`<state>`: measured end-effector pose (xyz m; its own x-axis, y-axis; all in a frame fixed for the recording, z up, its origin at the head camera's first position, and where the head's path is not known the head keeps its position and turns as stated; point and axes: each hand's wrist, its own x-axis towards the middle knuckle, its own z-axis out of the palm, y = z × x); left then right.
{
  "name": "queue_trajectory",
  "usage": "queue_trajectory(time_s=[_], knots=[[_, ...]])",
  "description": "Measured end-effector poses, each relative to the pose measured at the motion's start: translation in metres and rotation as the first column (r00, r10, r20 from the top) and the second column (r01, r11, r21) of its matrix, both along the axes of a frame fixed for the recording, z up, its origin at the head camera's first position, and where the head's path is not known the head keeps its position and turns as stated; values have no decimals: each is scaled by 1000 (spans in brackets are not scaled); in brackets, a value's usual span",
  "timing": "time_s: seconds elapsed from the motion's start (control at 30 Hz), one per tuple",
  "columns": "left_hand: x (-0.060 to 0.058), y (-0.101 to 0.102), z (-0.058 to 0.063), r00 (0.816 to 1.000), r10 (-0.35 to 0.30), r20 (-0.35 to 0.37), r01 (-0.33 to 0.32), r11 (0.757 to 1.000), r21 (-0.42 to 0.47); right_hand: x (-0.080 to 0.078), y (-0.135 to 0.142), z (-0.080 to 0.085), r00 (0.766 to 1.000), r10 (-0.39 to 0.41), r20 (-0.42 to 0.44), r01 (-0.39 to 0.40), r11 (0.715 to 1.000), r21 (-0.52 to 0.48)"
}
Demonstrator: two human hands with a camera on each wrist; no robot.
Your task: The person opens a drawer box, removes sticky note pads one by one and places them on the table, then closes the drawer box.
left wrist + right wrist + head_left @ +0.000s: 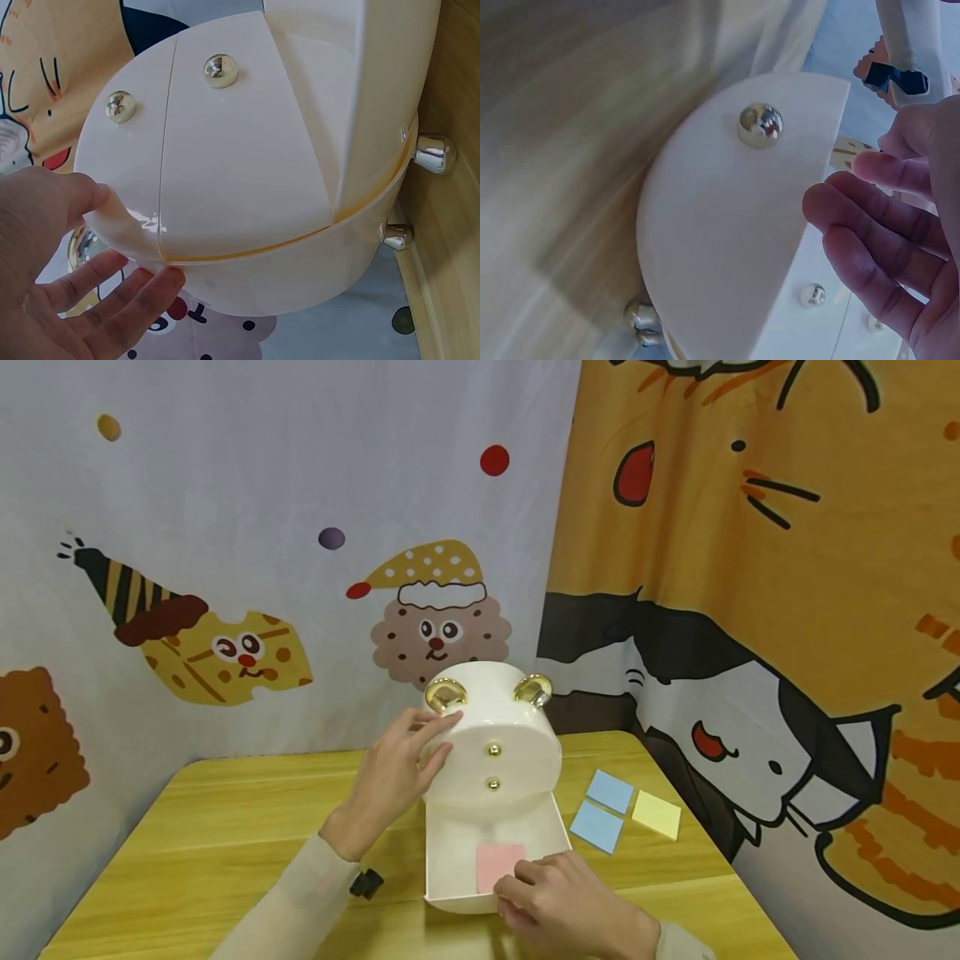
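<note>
A glossy white storage box (480, 703) with gold ear-shaped pieces and round gold knobs stands on the table. Its bottom drawer (450, 852) is pulled out, and a pink sticky-note pad (495, 862) lies inside near the front. My left hand (396, 772) rests against the box's upper left side, thumb on the front and the other fingers along the side, as the left wrist view also shows. At the drawer's front edge, my right hand (558, 897) hovers by the pink pad with fingers loosely bent. In the right wrist view nothing shows between those fingers; contact with the pad is hidden.
Two blue sticky-note pads (597, 825) and a yellow one (657, 815) lie on the wooden table (262, 827) to the right of the box. Cartoon-printed curtains (247, 485) hang behind the table and along its right side.
</note>
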<state>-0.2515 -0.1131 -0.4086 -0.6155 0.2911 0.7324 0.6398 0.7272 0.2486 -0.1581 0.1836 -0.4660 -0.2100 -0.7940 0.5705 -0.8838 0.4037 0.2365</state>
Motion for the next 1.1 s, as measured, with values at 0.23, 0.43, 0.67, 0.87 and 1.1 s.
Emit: queue_trajectory(time_s=[0.23,0.43,0.67,0.87,1.1], knots=[[0,0,0,1000,-2,-21,2,1000,3,-13,-2,9,999,12,-37,-14,999,-36],[0,1,0,999,3,-41,-3,1000,2,-22,-2,17,999,-13,-44,11,999,-45],[0,1,-1,999,13,-33,-13,1000,2,-31,-5,27,999,-40,11,41,998,-48],[0,1,-1,999,19,-29,-19,1000,2,-42,-5,30,995,-74,66,77,996,-40],[0,1,-1,999,11,-43,-11,1000,3,-55,-5,33,986,-108,127,109,994,2]])
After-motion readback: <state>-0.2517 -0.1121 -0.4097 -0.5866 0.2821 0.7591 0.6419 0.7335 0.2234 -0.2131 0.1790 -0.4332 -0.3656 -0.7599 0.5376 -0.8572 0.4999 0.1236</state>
